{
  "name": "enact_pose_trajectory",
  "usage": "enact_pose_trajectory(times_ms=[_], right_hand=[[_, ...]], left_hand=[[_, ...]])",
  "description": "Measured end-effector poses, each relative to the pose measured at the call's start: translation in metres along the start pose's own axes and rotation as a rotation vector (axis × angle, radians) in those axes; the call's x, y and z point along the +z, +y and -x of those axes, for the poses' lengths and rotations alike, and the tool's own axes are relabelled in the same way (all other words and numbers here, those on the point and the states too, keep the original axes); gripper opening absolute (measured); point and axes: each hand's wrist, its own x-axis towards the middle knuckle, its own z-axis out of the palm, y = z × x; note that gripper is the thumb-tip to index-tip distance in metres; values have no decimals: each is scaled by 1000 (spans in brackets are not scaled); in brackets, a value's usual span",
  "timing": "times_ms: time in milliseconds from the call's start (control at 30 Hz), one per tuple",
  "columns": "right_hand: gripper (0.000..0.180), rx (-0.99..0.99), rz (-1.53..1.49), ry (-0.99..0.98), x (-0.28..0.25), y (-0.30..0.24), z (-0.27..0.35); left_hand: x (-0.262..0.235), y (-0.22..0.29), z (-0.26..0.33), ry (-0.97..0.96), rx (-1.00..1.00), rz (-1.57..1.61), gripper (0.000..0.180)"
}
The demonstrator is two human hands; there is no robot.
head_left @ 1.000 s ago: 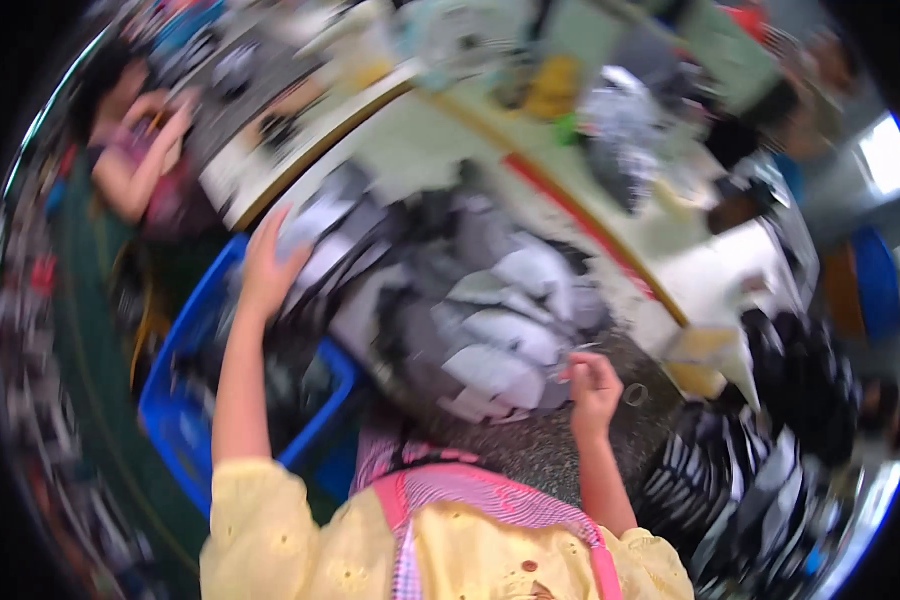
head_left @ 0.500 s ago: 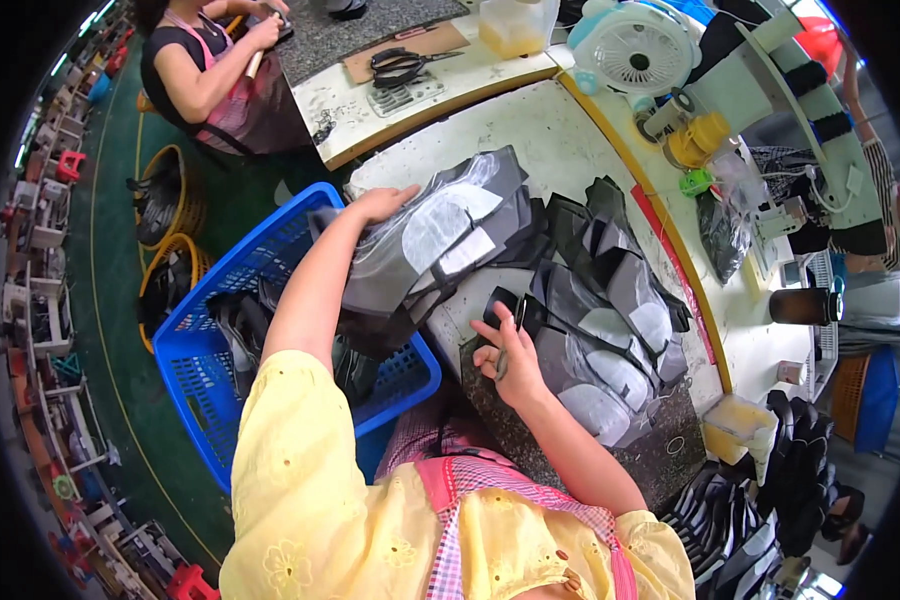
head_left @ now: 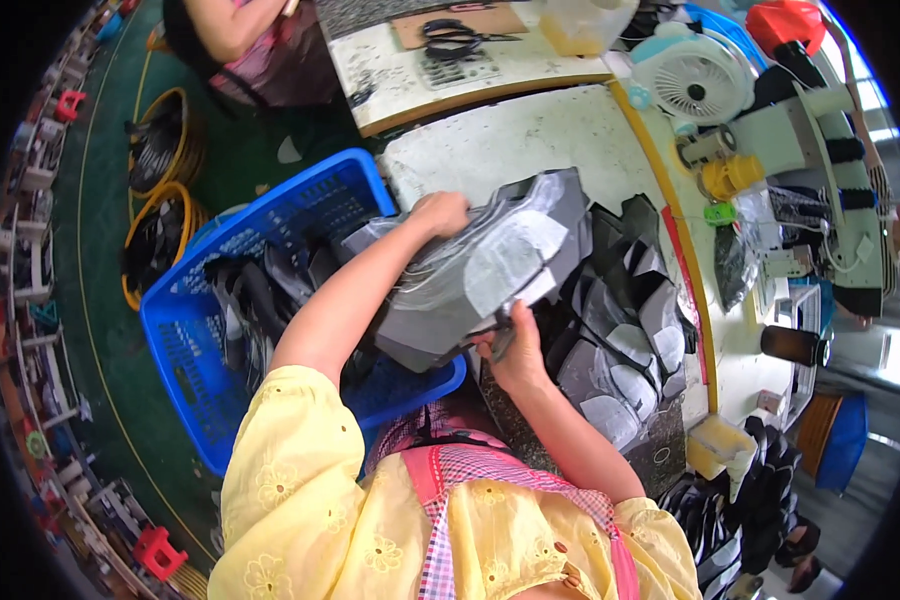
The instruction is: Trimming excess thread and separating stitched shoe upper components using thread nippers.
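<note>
Between my hands is a stack of dark grey, flat cut pieces (head_left: pixel 500 260) with whitish patches, probably shoe uppers. My left hand (head_left: pixel 442 214) is closed over the far left edge of the stack. My right hand (head_left: pixel 518 352) grips its near edge, thumb on top; a small dark metal tool seems tucked in the palm, its kind unclear. The stack is tilted above the table edge and partly over a blue plastic basket (head_left: pixel 195 400), in which more dark pieces (head_left: pixel 245 310) lie. Close by on the right, a pile of similar pieces (head_left: pixel 620 350) rests on the table.
Black-handled scissors (head_left: pixel 452 40) lie on the far table, beside a seated person (head_left: pixel 270 60). A white fan (head_left: pixel 695 85) and a yellow motor-like part (head_left: pixel 732 177) stand at right. Yellow baskets (head_left: pixel 155 245) sit on the green floor. Dark pieces (head_left: pixel 760 490) hang at lower right.
My right hand, raised with fingers apart before, has now closed on the stack's near edge. My left hand has shifted its hold along the far edge, and the stack is lifted. The view has shifted slightly.
</note>
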Motion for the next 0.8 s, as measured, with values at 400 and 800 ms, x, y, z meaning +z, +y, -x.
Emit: enact_pose_trajectory(times_ms=[400,800], right_hand=[[88,-99,486,-633,82,20,57],[53,239,920,-656,10,82,47]], left_hand=[[-9,-120,256,972,-435,591,27],[142,-98,191,60,-596,-109,56]])
